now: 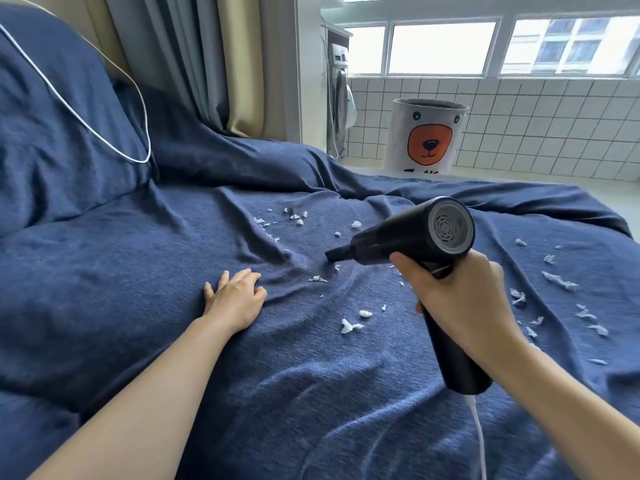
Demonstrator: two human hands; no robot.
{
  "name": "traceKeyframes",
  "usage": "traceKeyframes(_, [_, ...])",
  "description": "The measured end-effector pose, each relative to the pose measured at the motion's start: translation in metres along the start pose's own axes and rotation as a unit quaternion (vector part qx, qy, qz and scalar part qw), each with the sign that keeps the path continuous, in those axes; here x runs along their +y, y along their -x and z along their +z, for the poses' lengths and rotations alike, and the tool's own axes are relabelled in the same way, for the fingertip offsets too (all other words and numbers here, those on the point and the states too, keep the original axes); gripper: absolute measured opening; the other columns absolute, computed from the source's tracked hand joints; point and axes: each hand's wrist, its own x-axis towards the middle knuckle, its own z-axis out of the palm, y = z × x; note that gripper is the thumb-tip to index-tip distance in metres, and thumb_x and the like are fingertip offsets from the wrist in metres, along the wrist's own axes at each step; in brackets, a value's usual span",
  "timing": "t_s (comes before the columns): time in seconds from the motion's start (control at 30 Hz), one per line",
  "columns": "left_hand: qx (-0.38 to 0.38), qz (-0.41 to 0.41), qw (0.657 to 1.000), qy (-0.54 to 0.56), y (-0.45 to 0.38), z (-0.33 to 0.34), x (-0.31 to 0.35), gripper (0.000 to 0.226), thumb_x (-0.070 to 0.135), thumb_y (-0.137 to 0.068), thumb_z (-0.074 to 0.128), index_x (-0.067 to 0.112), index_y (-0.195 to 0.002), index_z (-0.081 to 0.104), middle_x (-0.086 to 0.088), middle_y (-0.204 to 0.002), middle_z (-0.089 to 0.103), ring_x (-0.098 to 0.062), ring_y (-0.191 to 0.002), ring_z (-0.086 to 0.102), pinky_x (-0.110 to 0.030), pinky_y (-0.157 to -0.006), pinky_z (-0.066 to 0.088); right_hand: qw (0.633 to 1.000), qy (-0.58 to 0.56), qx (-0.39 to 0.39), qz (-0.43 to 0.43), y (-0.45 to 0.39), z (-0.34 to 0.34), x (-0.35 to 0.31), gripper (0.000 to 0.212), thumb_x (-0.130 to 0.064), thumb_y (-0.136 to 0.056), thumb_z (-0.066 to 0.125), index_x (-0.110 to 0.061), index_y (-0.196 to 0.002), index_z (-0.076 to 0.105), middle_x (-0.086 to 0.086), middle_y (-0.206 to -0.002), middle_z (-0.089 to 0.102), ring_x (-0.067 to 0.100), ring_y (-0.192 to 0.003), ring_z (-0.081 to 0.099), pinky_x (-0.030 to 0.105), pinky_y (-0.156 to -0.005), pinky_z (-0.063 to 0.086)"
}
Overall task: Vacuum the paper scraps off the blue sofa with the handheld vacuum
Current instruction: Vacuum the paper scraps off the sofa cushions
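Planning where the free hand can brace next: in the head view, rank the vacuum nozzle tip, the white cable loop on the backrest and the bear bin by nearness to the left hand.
1. Vacuum nozzle tip: just right of the left hand, on the sofa cover.
2. White cable loop: up and left, on the backrest cushion.
3. Bear bin: farthest, on the floor beyond the sofa by the tiled wall.

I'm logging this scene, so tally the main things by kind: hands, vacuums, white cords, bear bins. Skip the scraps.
Hands: 2, left, right
Vacuum: 1
White cords: 2, one on the cushion, one under the vacuum
Bear bin: 1
Total: 6
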Motion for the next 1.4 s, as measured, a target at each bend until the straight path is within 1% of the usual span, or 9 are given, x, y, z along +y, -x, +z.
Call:
traceKeyframes(0.07, [-0.002,0.002,1.0,-0.002,-0.002,0.001,0.002,0.049,0.042,-0.099,0.03,0.027,-0.146,0.034,0.008,-0.158,0.021,-0.028,-0.147,0.007,-0.059,-0.115,0.001,1.0,-0.016,0.0,0.008,-0.002,0.002,0.001,0.041,-0.051,-0.079,0.075,-0.014,-0.063,0.067,0.003,-0.051,0.067,0.023,-0.067,0.071,0.028,-0.072,0.054])
traceKeyframes(0.1, [-0.004,0.002,1.0,0.0,-0.004,0.001,0.003,0.05,0.044,-0.099,0.03,0.028,-0.146,0.033,0.009,-0.158,0.02,-0.029,-0.147,0.006,-0.06,-0.115,0.001,1.0,-0.024,-0.004,0.013,-0.003,0.003,0.0,0.043,-0.05,-0.08,0.076,-0.012,-0.061,0.066,0.004,-0.049,0.067,0.022,-0.062,0.071,0.035,-0.075,0.056])
traceKeyframes(0.2, [-0.008,0.002,1.0,-0.001,-0.008,0.003,0.007,0.052,0.049,-0.099,0.031,0.03,-0.147,0.032,0.01,-0.158,0.018,-0.03,-0.147,0.004,-0.062,-0.114,0.0,0.998,-0.057,-0.019,0.027,-0.005,0.01,-0.001,0.043,-0.047,-0.081,0.077,-0.012,-0.058,0.065,0.004,-0.048,0.067,0.019,-0.053,0.07,0.044,-0.077,0.059])
traceKeyframes(0.43, [-0.006,0.01,1.0,-0.002,-0.02,0.007,0.014,0.054,0.052,-0.097,0.033,0.033,-0.147,0.029,0.011,-0.159,0.015,-0.028,-0.148,0.002,-0.062,-0.114,-0.002,0.997,-0.058,-0.049,0.012,-0.028,0.04,-0.006,0.039,-0.044,-0.082,0.078,-0.015,-0.06,0.064,0.003,-0.05,0.069,0.013,-0.047,0.067,0.036,-0.067,0.058])
traceKeyframes(0.67, [-0.003,0.014,1.0,-0.021,-0.029,0.013,0.015,0.057,0.053,-0.095,0.029,0.034,-0.149,0.025,0.011,-0.16,0.011,-0.027,-0.148,-0.001,-0.062,-0.113,-0.004,0.996,-0.072,-0.049,0.014,-0.054,0.067,-0.008,0.044,-0.047,-0.082,0.078,-0.013,-0.057,0.065,0.004,-0.05,0.069,0.02,-0.049,0.069,0.043,-0.072,0.061])
traceKeyframes(0.83, [0.001,0.018,0.999,-0.03,-0.029,0.013,0.016,0.057,0.052,-0.096,0.028,0.033,-0.15,0.023,0.01,-0.16,0.011,-0.027,-0.148,-0.002,-0.062,-0.113,-0.003,0.996,-0.073,-0.053,-0.002,-0.074,0.089,-0.017,0.041,-0.044,-0.084,0.078,-0.013,-0.061,0.066,0.006,-0.052,0.07,0.015,-0.045,0.068,0.03,-0.064,0.056])
traceKeyframes(0.93, [0.006,0.021,0.999,-0.033,-0.028,0.014,0.015,0.058,0.052,-0.096,0.028,0.032,-0.15,0.022,0.01,-0.16,0.011,-0.028,-0.148,-0.002,-0.062,-0.113,-0.003,0.995,-0.078,-0.056,-0.007,-0.085,0.102,-0.022,0.042,-0.044,-0.085,0.078,-0.013,-0.059,0.065,0.007,-0.051,0.069,0.018,-0.048,0.07,0.033,-0.066,0.06])
traceKeyframes(1.17, [0.015,0.02,0.999,-0.035,-0.027,0.016,0.018,0.06,0.053,-0.095,0.028,0.031,-0.15,0.021,0.008,-0.16,0.011,-0.028,-0.148,-0.002,-0.063,-0.113,-0.003,0.994,-0.086,-0.058,-0.013,-0.1,0.123,-0.026,0.041,-0.043,-0.084,0.079,-0.012,-0.062,0.065,0.007,-0.051,0.068,0.021,-0.046,0.069,0.036,-0.061,0.062])
traceKeyframes(1.4, [0.02,0.019,0.999,-0.035,-0.03,0.017,0.016,0.06,0.053,-0.095,0.029,0.031,-0.15,0.021,0.009,-0.161,0.01,-0.028,-0.148,-0.002,-0.063,-0.113,-0.004,0.994,-0.085,-0.058,-0.041,-0.118,0.143,-0.029,0.044,-0.044,-0.086,0.076,-0.012,-0.059,0.063,0.01,-0.052,0.069,0.019,-0.047,0.069,0.039,-0.071,0.062])
